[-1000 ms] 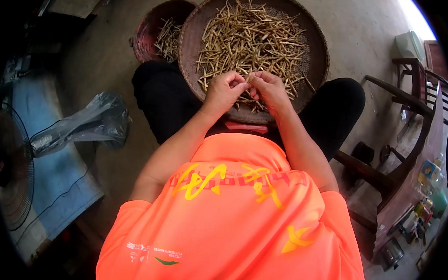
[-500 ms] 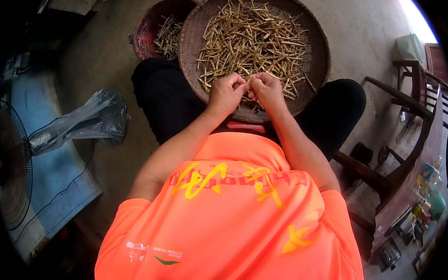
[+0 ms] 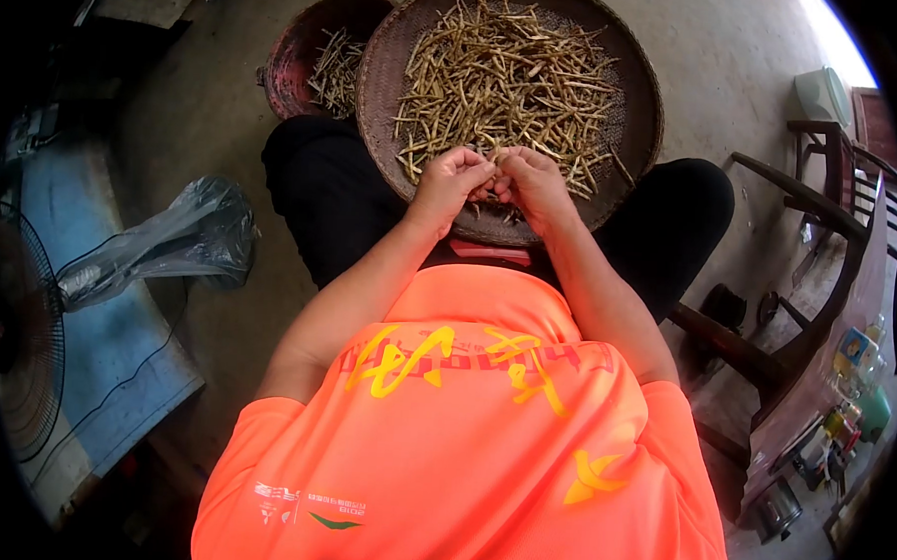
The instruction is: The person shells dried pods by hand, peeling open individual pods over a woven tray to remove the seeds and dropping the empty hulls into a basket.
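- Fingers of left hand (image 3: 444, 188) and right hand (image 3: 538, 190) are pinched together; what is between, I cannot tell.
- Dried pods (image 3: 507, 77) lie in round woven tray (image 3: 380, 97), mostly beyond the hands.
- Reddish basket (image 3: 289, 78) stands far left.

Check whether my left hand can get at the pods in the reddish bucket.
Probably yes: your left hand would cross the tray's rim, but the bucket is open-topped, leaving some pods exposed.

Open air lies above the left hand (image 3: 442, 192) and right hand (image 3: 537, 191); heaped dry bean pods (image 3: 507, 82) block low passage ahead, black-trousered knees (image 3: 684, 195) flank both.
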Motion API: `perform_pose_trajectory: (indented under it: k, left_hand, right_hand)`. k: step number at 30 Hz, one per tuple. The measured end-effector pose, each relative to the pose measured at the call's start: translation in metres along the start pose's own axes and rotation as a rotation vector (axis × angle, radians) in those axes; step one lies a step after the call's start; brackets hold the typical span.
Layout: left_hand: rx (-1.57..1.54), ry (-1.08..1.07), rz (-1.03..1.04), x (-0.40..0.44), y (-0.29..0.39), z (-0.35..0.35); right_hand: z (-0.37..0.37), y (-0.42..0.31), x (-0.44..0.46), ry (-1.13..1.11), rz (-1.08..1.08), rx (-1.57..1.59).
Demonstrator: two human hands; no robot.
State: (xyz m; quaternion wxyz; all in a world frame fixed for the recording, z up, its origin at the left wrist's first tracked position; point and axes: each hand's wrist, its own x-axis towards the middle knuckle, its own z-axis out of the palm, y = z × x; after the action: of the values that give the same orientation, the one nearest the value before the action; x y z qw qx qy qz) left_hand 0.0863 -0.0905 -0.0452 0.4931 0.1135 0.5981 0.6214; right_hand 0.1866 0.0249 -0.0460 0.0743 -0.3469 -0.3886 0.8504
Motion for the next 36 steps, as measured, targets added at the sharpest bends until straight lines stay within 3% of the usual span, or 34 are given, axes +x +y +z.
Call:
perform_pose_trajectory:
  k: [16,32,34,36]
  left_hand:
    - [-0.131,-0.136,-0.084,0.002,-0.003,-0.004]
    - [0.045,-0.016,-0.033,0.006,-0.012,0.001]
    - [0.377,0.074,0.292,0.011,-0.018,0.0]
    - [0.444,0.081,0.331,0.011,-0.019,-0.001]
  right_hand:
    - [0.002,0.001,-0.001,-0.031,-0.041,-0.066]
    - [0.006,0.007,0.001,0.024,-0.15,-0.227]
    - [0.005,0.005,0.001,0.0,-0.119,-0.187]
    - [0.007,-0.001,-0.002,-0.002,-0.073,-0.123]
